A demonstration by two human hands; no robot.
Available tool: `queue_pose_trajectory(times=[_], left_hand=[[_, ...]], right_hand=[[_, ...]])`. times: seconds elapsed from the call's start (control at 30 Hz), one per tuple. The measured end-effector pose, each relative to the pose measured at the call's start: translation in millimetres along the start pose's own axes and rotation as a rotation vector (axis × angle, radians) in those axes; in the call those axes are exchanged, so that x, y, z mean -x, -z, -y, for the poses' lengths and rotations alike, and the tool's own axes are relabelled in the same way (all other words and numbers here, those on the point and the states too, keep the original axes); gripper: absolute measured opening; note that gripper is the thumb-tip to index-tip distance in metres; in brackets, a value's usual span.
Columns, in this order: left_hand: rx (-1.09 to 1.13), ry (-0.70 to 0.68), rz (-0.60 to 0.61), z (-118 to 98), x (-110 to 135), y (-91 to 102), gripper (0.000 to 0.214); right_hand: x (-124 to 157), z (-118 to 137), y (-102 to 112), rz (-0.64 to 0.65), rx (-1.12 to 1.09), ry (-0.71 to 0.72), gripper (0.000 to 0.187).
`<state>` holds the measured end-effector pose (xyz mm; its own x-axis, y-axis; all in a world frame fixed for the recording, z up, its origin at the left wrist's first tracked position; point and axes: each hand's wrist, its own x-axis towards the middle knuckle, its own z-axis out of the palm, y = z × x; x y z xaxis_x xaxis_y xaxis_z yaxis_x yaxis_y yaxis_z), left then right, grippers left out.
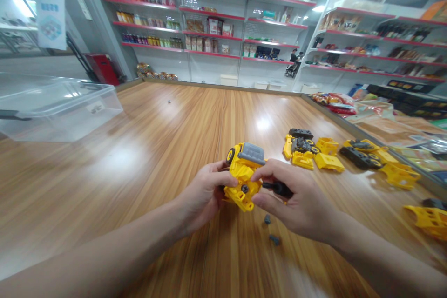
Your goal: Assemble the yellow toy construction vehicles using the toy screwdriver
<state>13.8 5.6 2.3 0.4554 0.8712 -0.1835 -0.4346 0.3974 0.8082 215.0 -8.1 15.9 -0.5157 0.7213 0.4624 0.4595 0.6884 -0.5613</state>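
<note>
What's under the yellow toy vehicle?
Two small grey parts lie on the wooden table below the yellow toy vehicle; left hand and right hand hide what's directly beneath.

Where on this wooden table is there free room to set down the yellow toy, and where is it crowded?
Bare wood lies left of the left hand, between the clear plastic box and the yellow toy. Right of the right hand is crowded with yellow and black toy parts; two small grey pieces lie below the toy.
</note>
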Motion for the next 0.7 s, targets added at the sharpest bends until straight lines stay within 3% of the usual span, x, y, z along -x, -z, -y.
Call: queue_pose_trajectory(times=[0.13,0.37,0.7], left_hand=[[0.005,0.014,-0.03,-1.0,-0.1,-0.3,0.038],[0.012,-0.008,-0.046,-0.3,-0.7,0.3,0.037],[-0.005,-0.046,-0.045,1.2,-1.5,-0.3,0.038]], right_hand=[[0.8,2.9,5.0,-0.051,-0.061,-0.094,0.012],[-4.1,4.7,0.6,-0.182,0.034,0.074,0.012],[-1.7,0.8,-3.5,-0.14,-0.003,0.151,0.011]])
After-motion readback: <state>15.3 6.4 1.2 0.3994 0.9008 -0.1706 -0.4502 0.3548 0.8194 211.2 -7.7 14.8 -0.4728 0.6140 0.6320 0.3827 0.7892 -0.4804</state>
